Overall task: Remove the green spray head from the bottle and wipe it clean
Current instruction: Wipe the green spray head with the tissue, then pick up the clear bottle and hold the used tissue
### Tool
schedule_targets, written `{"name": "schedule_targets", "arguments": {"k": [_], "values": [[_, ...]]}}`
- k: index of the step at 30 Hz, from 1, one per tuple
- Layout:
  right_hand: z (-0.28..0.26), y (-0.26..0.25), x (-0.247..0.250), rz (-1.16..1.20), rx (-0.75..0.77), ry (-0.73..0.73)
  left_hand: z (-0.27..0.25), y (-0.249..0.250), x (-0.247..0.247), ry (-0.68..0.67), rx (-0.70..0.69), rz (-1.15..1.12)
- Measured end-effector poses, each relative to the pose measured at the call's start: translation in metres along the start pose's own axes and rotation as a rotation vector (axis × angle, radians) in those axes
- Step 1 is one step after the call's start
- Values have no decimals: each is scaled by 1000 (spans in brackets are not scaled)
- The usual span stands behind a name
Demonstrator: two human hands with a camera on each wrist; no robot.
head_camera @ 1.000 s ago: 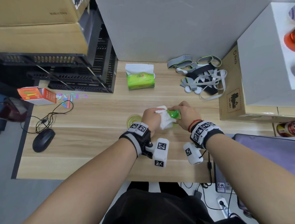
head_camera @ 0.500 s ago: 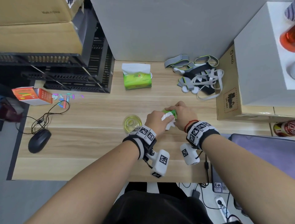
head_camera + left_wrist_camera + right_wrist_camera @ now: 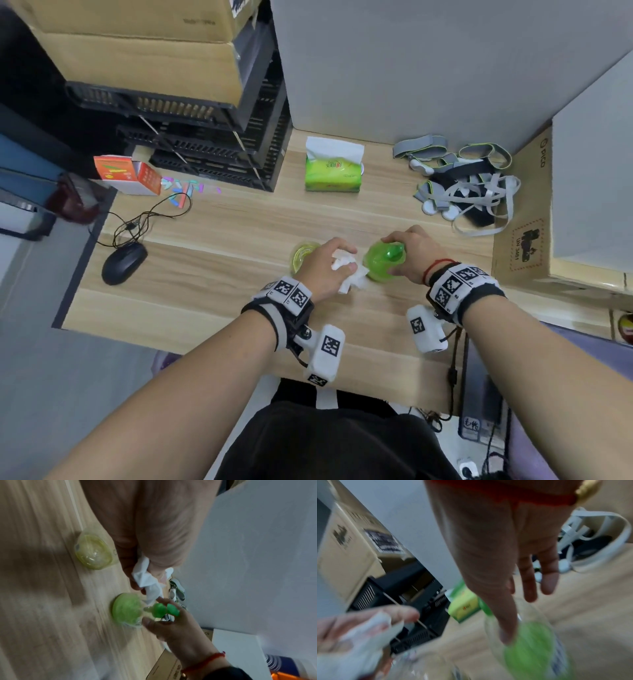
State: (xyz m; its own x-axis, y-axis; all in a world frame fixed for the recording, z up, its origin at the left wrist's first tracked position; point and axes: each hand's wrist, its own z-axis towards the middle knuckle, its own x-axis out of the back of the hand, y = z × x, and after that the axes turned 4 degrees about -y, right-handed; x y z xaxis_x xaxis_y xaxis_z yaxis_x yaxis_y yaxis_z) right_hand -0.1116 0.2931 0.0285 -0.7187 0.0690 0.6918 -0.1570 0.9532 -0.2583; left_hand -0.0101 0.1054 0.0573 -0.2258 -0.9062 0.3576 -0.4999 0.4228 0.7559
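Note:
A green spray bottle (image 3: 378, 270) stands on the wooden table (image 3: 212, 274), with the green spray head (image 3: 159, 610) at its top. My right hand (image 3: 400, 248) reaches over from the right and grips the spray head between thumb and fingers. My left hand (image 3: 337, 262) is just left of the bottle and clutches a crumpled white tissue (image 3: 147, 580). A corner of the tissue hangs close to the bottle's shoulder. The right wrist view is blurred; the bottle (image 3: 529, 650) shows under my thumb.
A clear yellowish container (image 3: 301, 255) sits behind my left hand. A green tissue pack (image 3: 334, 169) lies further back, with a heap of grey straps (image 3: 459, 181) to its right. Cardboard boxes (image 3: 524, 219) line the right edge. A black mouse (image 3: 123, 262) lies far left.
My left hand has drawn the tissue off the spray head and moved left. The hands were pressed together over it; now the green bottle shows between them.

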Motion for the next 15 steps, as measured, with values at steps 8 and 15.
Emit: {"name": "schedule_targets", "arguments": {"k": [8, 15], "values": [[-12, -69, 63, -283, 103, 18, -20, -32, 60, 251, 198, -215], [-1, -164, -20, -231, 238, -134, -26, -98, 111, 271, 367, -398]]}}
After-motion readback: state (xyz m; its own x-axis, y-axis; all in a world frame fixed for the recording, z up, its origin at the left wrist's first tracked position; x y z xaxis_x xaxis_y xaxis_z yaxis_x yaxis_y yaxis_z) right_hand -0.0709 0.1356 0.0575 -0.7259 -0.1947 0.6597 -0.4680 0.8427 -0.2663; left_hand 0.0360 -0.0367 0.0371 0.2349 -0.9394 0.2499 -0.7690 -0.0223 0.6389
